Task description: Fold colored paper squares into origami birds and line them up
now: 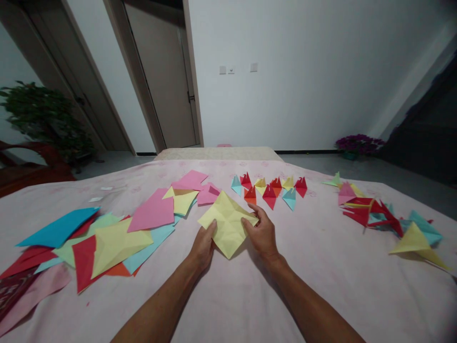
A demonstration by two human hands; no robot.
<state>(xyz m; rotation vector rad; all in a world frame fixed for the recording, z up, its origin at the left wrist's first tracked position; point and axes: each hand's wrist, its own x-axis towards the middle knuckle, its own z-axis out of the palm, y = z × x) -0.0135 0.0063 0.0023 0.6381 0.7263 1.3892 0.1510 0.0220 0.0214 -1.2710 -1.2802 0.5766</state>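
**Fingers pinching the creased yellow sheet at both sides**

Your fingers are pinched onto the yellow paper [228, 223]: your left hand [203, 245] grips its lower left edge with the thumb on top, and your right hand [262, 233] clamps the right corner the same way. The sheet is crumpled with old creases and held just above the pink cloth [250, 295], near the middle of the table, tilted like a diamond.

To your left lies a loose spread of flat coloured sheets [107, 233]; beyond your hands stands a row of small folded pieces [271, 188], and to the right a tangle of more folded pieces [385, 219].

The risk, as I judge it: with so many creases already there, you could fold along the wrong line. With only 2 edge grips, the middle may sag and the corners miss each other. A hard tug could tear the thin paper.
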